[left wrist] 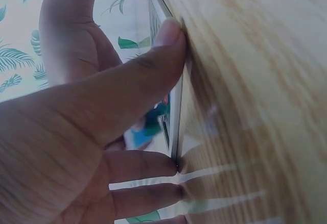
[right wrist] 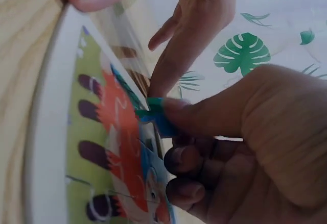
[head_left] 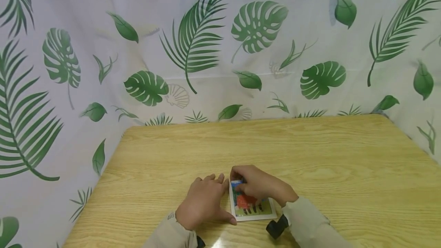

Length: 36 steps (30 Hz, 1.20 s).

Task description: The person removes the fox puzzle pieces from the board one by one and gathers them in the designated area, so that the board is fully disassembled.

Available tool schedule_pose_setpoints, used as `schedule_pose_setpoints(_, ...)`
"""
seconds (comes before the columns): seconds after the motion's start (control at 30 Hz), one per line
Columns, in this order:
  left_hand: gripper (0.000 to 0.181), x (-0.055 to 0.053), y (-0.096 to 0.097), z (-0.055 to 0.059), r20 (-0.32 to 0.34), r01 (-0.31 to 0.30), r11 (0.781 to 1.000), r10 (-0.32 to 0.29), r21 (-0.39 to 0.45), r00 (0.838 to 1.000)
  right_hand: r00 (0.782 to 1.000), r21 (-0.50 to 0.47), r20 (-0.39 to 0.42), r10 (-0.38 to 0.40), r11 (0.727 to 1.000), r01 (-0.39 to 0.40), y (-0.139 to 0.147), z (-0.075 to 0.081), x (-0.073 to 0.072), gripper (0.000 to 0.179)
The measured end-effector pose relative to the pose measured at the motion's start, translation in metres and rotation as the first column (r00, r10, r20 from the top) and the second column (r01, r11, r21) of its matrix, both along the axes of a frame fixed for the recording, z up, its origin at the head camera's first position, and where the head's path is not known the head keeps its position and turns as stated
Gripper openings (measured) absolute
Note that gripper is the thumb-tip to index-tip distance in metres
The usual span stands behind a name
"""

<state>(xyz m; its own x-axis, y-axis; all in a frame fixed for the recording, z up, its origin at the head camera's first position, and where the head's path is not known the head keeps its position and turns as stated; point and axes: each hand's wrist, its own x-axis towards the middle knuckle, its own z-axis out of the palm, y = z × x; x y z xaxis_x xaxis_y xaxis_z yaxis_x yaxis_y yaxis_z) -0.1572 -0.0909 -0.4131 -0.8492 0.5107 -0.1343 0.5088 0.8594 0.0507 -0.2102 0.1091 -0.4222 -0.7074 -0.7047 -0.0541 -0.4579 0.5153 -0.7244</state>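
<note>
A small jigsaw puzzle board (head_left: 256,218) with a white frame lies flat on the table, its picture an orange animal with dark legs on green ground. My left hand (head_left: 204,203) rests along the board's left edge, thumb at the near corner and fingertips on the wood. Over the far left part of the picture, my right hand (head_left: 258,184) pinches a blue and green puzzle piece (right wrist: 166,124) between thumb and fingers. In the right wrist view the piece is tilted, close over a gap in the picture. The right hand hides part of the picture in the head view.
The wood-grain table (head_left: 344,156) stretches out around the board. Behind it and at the sides hangs a white curtain (head_left: 213,68) printed with green leaves. A black strap piece (head_left: 276,228) sits at the right wrist, near the board's near right corner.
</note>
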Motion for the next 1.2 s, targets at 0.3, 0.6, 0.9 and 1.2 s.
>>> schedule_pose_setpoints(0.3, 0.105, 0.001, 0.003, 0.001, 0.001, -0.003, 1.0, 0.003, -0.005, 1.0, 0.997, -0.091, 0.072, -0.035, 0.995, 0.041, 0.029, 0.006, -0.006, 0.005)
schedule_pose_setpoints(0.6, 0.106, 0.001, 0.003, 0.001, 0.016, -0.022, 1.0, 0.022, 0.004, 1.0, 0.991, -0.096, -0.023, -0.131, 0.987, 0.129, 0.07, 0.003, -0.008, 0.006)
schedule_pose_setpoints(0.9, 0.105, 0.003, 0.002, 0.002, 0.01, -0.015, 1.0, 0.015, 0.018, 1.0, 0.973, -0.089, -0.043, -0.229, 0.97, 0.224, 0.093, 0.005, -0.009, 0.009)
schedule_pose_setpoints(1.2, 0.105, 0.003, 0.003, 0.002, 0.019, -0.014, 0.999, 0.014, 0.039, 1.0, 0.96, -0.053, -0.071, -0.269, 0.963, 0.266, 0.104, 0.004, -0.008, 0.013)
